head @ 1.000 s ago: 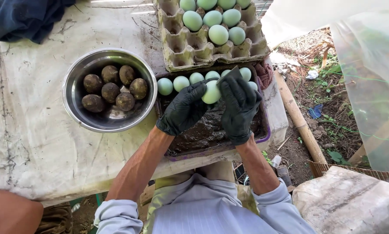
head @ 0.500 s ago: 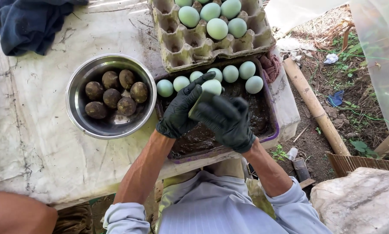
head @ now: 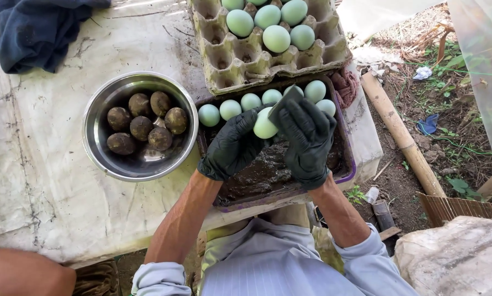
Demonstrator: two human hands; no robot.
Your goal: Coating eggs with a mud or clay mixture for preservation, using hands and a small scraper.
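My left hand (head: 234,147), in a black glove, holds a pale green egg (head: 264,124) above a dark tray (head: 351,164) with mud in it. My right hand (head: 306,140), also black-gloved, presses a small dark flat pad (head: 284,102) against that egg. Behind both hands, a row of several clean green eggs (head: 230,109) lies along the tray's far side. A steel bowl (head: 101,104) to the left holds several mud-coated eggs (head: 141,127). A cardboard egg carton (head: 221,52) at the back carries several green eggs (head: 276,38).
A dark blue cloth (head: 32,30) lies at the table's far left. A stained white sheet (head: 43,186) covers the table. Bare ground with a bamboo pole (head: 402,137) lies to the right, and a grey sack (head: 459,257) at lower right. Another person's arm (head: 21,271) shows at bottom left.
Both hands have stayed over the tray with the egg; my right hand has shifted across it with the pad, and the egg now shows more between the gloves.
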